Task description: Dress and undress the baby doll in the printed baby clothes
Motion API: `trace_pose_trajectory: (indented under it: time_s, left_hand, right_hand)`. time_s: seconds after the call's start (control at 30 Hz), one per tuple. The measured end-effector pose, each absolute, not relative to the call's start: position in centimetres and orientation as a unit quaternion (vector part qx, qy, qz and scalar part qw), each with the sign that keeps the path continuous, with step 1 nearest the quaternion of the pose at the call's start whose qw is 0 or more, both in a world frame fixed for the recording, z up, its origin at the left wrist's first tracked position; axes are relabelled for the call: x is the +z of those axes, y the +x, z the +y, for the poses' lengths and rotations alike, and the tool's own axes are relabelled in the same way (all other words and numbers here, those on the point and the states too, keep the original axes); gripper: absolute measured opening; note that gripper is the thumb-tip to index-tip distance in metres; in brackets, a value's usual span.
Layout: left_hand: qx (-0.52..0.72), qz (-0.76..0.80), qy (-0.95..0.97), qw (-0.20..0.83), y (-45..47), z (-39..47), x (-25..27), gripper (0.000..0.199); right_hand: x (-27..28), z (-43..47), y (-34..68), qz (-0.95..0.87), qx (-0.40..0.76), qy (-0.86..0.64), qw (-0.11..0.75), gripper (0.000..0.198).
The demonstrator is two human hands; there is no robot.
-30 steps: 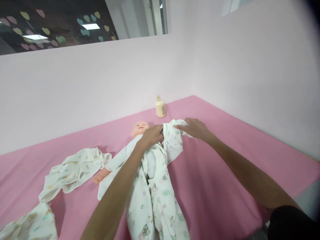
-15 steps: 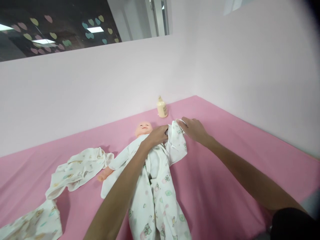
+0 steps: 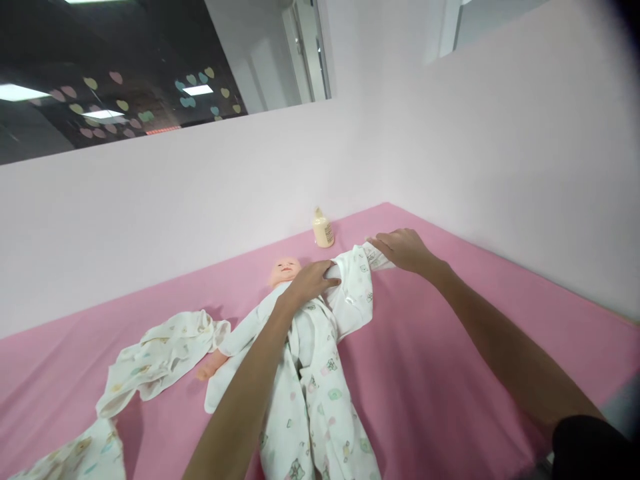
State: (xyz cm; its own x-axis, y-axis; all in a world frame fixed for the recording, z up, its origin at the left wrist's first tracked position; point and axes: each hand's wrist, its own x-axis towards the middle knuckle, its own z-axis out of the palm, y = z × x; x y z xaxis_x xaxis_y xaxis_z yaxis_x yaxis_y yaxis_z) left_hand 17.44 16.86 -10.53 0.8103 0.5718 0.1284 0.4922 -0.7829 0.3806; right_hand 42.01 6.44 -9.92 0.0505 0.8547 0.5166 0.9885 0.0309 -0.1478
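A baby doll (image 3: 287,268) lies on its back, dressed in a white undershirt (image 3: 257,317) with a printed white romper (image 3: 327,373) spread open over its body and legs. My left hand (image 3: 313,280) is closed around the doll's white-sleeved arm, at the opening of the romper's sleeve (image 3: 356,270). Farther right, my right hand (image 3: 407,250) pinches the cuff end of that sleeve, which is stretched out between both hands. The doll's other hand (image 3: 213,363) rests outside the romper. My left forearm hides part of the doll's torso.
A pale yellow pump bottle (image 3: 323,230) stands by the wall behind the doll. To the left lie a crumpled printed garment (image 3: 165,353) and another printed cloth (image 3: 83,457) on the pink padded surface (image 3: 440,373). White walls (image 3: 200,213) border the back and right.
My right hand has moved to the right, drawing the sleeve's cuff out longer. My left hand stays at the doll's arm. The camera view has tilted slightly upward.
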Motion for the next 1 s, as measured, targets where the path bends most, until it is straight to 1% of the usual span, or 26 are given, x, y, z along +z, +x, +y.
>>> trace_pose_trajectory:
  time_s: [0.13,0.2,0.3,0.43,0.57,0.63,0.73,0.83,1.0]
  left_hand:
    - [0.136,0.283,0.933,0.177,16.8,16.3,-9.9,0.035]
    - [0.136,0.282,0.933,0.176,16.8,16.0,-9.8,0.039]
    - [0.135,0.274,0.936,0.176,17.0,15.9,-9.8,0.04]
    - [0.123,0.273,0.937,0.178,17.1,15.9,-9.9,0.041]
    - [0.113,0.274,0.937,0.186,16.8,15.8,-9.9,0.037]
    - [0.113,0.274,0.936,0.187,16.8,15.9,-10.1,0.035]
    - [0.11,0.273,0.936,0.193,17.0,16.1,-10.4,0.034]
    - [0.105,0.277,0.935,0.194,17.3,16.4,-10.9,0.033]
    - [0.097,0.281,0.941,0.164,17.7,16.9,-11.6,0.03]
  right_hand:
    - [-9.5,6.0,43.9,-0.65,-0.042,-0.69,0.315,0.053]
    - [-9.6,5.9,44.6,-0.632,0.007,-0.687,0.358,0.054]
    - [-10.1,5.7,45.3,-0.611,0.07,-0.672,0.412,0.054]
    - [-10.5,5.7,45.7,-0.58,0.148,-0.659,0.455,0.054]
    - [-11.2,5.9,46.4,-0.523,0.183,-0.652,0.518,0.054]
    - [-11.7,6.1,46.7,-0.508,0.201,-0.648,0.531,0.055]
    - [-12.5,6.6,46.7,-0.506,0.231,-0.653,0.514,0.055]
    - [-13.6,7.6,46.0,-0.532,0.225,-0.664,0.475,0.055]
    - [-16.3,9.6,44.7,-0.591,0.137,-0.717,0.342,0.05]
